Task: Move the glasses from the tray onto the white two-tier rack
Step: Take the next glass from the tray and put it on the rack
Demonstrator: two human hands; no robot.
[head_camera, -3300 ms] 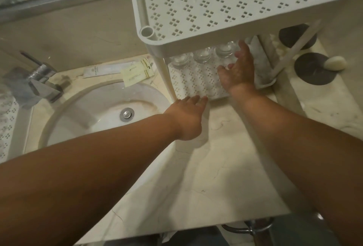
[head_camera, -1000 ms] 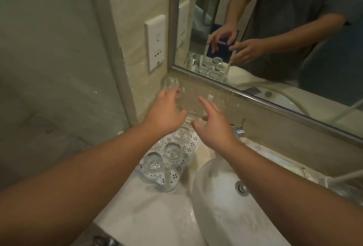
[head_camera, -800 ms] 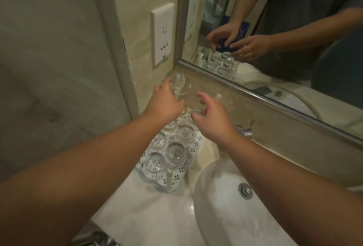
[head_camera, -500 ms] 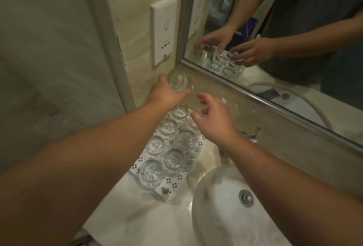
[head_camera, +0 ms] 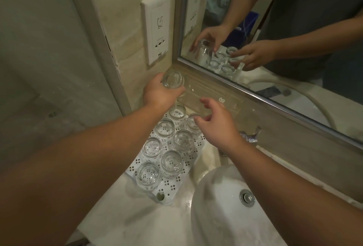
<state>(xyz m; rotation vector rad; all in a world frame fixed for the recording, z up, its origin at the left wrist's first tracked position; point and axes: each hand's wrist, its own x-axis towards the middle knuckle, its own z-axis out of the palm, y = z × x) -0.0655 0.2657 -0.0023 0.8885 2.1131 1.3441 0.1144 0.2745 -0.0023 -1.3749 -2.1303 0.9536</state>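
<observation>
Within about three seconds, the view swung from the white two-tier rack on the right of the sink to a perforated white tray [head_camera: 172,186] of upturned glasses on its left. The left hand [head_camera: 159,93], which had been resting flat near the rack, came to grip one clear glass [head_camera: 172,80] held above the tray, while the right hand [head_camera: 216,125] lowered toward the rear glass [head_camera: 193,122], fingers curling.
</observation>
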